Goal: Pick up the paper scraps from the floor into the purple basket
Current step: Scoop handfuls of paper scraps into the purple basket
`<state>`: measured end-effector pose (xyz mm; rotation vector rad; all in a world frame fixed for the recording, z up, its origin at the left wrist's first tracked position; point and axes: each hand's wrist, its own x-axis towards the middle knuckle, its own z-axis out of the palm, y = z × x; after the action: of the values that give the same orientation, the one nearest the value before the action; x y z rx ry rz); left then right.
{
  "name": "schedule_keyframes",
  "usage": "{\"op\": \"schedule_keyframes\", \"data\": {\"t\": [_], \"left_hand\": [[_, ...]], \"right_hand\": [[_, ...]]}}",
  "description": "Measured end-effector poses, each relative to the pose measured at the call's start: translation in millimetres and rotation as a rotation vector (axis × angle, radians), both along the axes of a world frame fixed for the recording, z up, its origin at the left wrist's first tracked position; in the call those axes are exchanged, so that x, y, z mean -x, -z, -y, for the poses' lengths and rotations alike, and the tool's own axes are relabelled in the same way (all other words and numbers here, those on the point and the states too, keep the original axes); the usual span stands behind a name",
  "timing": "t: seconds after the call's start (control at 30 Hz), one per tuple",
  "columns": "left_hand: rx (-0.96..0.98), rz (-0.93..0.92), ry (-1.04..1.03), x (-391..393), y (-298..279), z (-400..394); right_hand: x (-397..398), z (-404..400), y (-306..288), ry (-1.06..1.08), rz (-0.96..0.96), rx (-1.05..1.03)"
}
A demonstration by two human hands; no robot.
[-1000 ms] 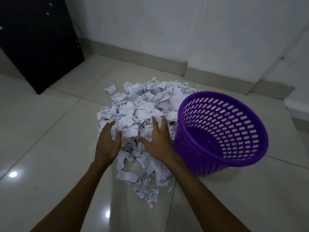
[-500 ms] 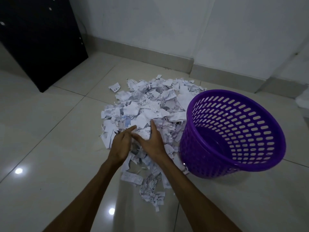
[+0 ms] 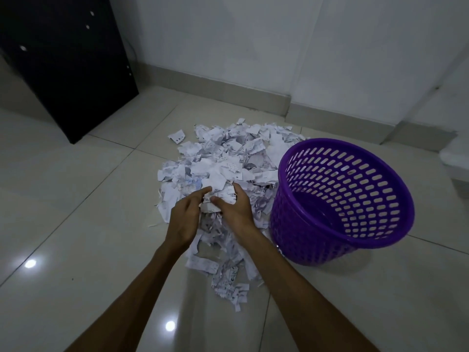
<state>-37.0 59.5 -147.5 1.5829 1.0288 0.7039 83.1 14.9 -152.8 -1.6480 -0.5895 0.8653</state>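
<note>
Hands meet over the paper scraps (image 3: 223, 158): left hand (image 3: 184, 219) and right hand (image 3: 234, 212) clutch 1 wad (image 3: 219, 199) between curled fingers. Purple basket (image 3: 340, 201) stands just right of the right hand, beside the pile.

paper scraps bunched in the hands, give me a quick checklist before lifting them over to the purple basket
1. Left hand and right hand grip a bunch of paper scraps between them: ok.
2. Grip encloses the bunch from below: cannot tell.
3. Purple basket upright, mouth open: ok.
4. Basket close beside the right hand: ok.
5. Room inside the basket: ok, looks empty.
6. Floor pile cleared: not ok, most scraps remain.
</note>
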Motion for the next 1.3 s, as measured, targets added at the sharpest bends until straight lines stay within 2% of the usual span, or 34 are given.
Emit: {"op": "schedule_keyframes", "data": {"t": [0.47, 0.77, 0.97, 1.3], "left_hand": [[-0.263, 0.122, -0.033, -9.7, -120.8, 23.1], [-0.324, 0.183, 0.033, -52.0, -173.8, 41.2], [-0.326, 0.192, 0.106, -91.8, -191.6, 64.9], [-0.194, 0.157, 0.224, -149.4, -184.5, 102.8]], "right_hand": [[-16.6, 18.7, -129.5, -0.098, 0.101, -0.168], [-57.0, 48.1, -196.3, -0.071, 0.109, -0.234], [-98.7, 74.9, -211.6, -0.054, 0.141, -0.238], [-158.6, 118.1, -202.2, -0.010, 0.148, -0.181]]}}
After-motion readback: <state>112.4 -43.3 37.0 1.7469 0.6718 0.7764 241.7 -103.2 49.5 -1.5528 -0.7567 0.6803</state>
